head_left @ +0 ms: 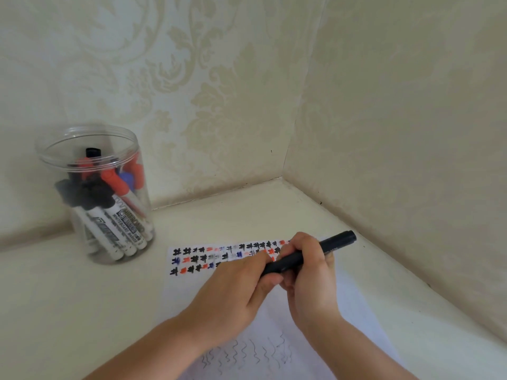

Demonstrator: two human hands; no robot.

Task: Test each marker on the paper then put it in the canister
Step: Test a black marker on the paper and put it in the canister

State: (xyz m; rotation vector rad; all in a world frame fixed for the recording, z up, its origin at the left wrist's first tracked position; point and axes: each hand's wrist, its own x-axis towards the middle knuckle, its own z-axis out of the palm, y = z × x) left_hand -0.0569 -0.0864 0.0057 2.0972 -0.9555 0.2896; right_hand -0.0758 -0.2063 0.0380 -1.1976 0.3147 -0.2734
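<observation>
Tabletop sits in a wall corner, room open to the left. Paper lies flat w/ rows of test marks. Canister, open-topped & holding markers, stands well left, clear path. Left hand & right hand both curl round black marker above paper, prob. working its cap.

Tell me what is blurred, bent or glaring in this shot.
Head view: soft, even light and no harsh glare; the clear canister carries faint reflections, its label print smeared; wide-angle bending curves the wall edges; both hands, left and right, and the black marker look slightly soft.
</observation>
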